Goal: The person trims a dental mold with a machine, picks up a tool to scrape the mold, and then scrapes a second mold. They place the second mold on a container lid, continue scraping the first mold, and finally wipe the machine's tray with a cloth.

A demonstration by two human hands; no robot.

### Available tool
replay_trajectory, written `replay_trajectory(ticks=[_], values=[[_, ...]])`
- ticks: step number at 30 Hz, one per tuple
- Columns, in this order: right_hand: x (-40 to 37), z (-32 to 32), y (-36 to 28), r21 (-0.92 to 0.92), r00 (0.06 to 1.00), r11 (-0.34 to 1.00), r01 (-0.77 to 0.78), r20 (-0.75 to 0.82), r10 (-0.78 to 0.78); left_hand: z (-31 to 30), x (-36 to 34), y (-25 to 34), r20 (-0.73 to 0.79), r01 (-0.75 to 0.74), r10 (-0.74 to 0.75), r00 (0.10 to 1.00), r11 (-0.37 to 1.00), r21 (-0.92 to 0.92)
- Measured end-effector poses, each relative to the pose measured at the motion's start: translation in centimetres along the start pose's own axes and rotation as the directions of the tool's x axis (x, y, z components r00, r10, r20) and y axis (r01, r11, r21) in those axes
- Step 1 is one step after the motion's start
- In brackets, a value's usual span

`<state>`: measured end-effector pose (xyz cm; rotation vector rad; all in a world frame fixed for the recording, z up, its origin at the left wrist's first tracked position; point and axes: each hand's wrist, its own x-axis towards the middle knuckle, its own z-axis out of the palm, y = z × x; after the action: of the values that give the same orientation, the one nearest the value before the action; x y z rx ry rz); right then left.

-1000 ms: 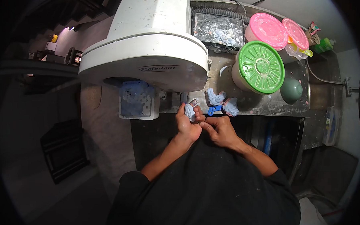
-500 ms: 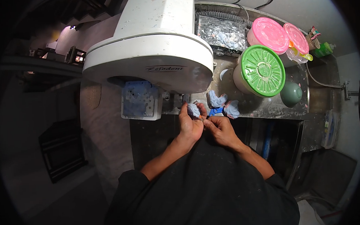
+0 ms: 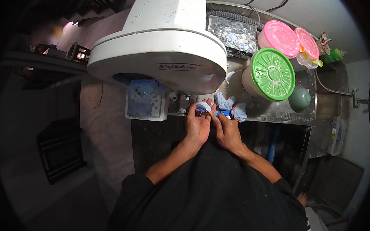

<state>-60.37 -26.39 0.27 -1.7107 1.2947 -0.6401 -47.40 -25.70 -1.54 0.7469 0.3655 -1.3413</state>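
My left hand (image 3: 197, 130) is curled palm up around what looks like a dental impression (image 3: 203, 107), pale blue-white material with a purple, perforated-looking part on its near side. Close beside it, my right hand (image 3: 229, 135) is closed in a pinch; what its fingers hold is hidden. A small orange thing (image 3: 214, 113) shows between the hands, too small to name. Just beyond my right hand lie two more pale blue lumps, one at the back (image 3: 225, 101) and one to the right (image 3: 239, 112). A blue piece (image 3: 223, 113) lies between them, partly covered by my fingers.
A large white machine housing (image 3: 157, 54) overhangs the counter ahead, with a blue-topped white box (image 3: 146, 101) below left. A green-lidded tub (image 3: 273, 74), pink-lidded tubs (image 3: 280, 38) and a grey-green bowl (image 3: 300, 97) stand right. The metal counter edge (image 3: 272, 119) runs before me.
The impression has turned in my left hand, so its purple part now shows. The orange thing has come into sight between my hands. The view has shifted slightly.
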Motion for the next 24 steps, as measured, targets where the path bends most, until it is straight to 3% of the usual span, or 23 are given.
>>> replay_trajectory(ticks=[7,11,16,20,24], values=[[0.2,0.5,0.1,0.151,0.996,0.985,-0.086,0.025,0.084,-0.2,0.0,-0.2,0.015,-0.063,0.062,0.998,0.995,0.077],[0.5,-0.2,-0.1,-0.08,0.999,0.997,0.012,0.047,-0.008,-0.1,-0.5,-0.2,0.093,-0.203,0.188,0.978,0.957,0.206],[0.7,-1.4,-0.7,-0.156,0.981,0.988,0.016,0.192,0.014,-1.7,-0.2,0.4,0.044,-0.104,0.1,0.994,0.987,0.119],[0.9,-3.4,-2.9,-0.061,0.935,0.997,-0.036,0.35,0.055,-2.5,-0.1,1.3,0.032,-0.031,0.031,0.999,1.0,0.004],[0.7,-4.3,-4.6,-0.046,0.885,0.998,-0.05,0.461,0.066,-3.0,-0.1,1.9,0.072,-0.051,0.051,0.996,0.999,-0.001]])
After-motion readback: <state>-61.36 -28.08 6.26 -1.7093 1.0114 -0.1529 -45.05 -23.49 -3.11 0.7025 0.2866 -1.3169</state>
